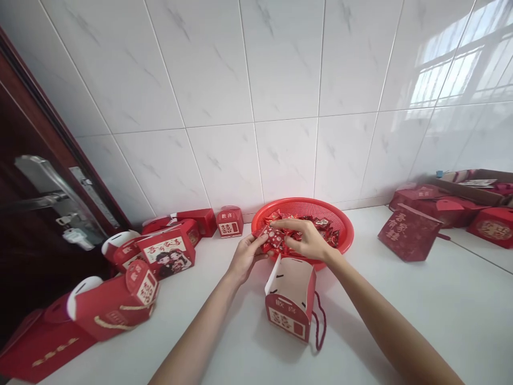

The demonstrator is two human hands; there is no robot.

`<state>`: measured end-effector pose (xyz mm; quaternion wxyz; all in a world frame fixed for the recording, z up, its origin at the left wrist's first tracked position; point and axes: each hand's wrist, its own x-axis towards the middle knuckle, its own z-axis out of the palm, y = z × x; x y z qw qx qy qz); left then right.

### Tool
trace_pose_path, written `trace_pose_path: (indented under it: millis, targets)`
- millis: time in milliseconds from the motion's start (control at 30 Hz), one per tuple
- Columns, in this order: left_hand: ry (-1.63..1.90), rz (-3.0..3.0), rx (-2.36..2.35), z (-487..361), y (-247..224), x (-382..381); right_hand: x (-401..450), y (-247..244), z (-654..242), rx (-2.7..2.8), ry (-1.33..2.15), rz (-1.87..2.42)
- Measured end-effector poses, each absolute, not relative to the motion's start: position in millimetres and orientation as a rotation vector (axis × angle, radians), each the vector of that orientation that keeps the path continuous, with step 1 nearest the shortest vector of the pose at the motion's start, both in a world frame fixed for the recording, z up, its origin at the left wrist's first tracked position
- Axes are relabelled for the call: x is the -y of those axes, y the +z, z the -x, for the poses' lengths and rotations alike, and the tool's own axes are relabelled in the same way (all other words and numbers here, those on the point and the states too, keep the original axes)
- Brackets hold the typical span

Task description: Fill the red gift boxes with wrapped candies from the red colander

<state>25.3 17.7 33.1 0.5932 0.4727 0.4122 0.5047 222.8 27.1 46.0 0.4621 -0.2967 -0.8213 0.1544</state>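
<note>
A red plastic basket [348, 230] filled with red-wrapped sweets [320, 223] stands against the tiled wall. At its left front edge, my left hand [245, 259] is closed on a small red patterned packet [273, 236]. My right hand [306, 239] reaches over the sweets beside that packet, fingers bent and thumb apart; nothing shows between them. In front of the basket is a red gift box [286, 318], its top flaps raised and a dark red cord handle [320, 326] hanging at its right side. The inside of the box is hidden.
Several red gift boxes [116, 305] crowd the left side near a dark door [36, 235] with a metal handle. A small red box [230, 222] stands left of the basket. On the right are a dark red box [409, 233], more red boxes and a cardboard tray [468, 187].
</note>
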Motion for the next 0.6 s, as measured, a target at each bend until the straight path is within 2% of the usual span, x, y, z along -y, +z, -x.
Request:
trace_pose_path:
  millis: [200,600]
  targets:
    - [1.194,-1.185,-0.935,-26.3,28.5,-13.0,-50.4,50.5,-243.2,1.838,0.539,1.146]
    - [1.259,-1.28,-0.901,-30.9,15.1,-14.2,-87.2,40.8,-229.4,2.341,0.631,1.389]
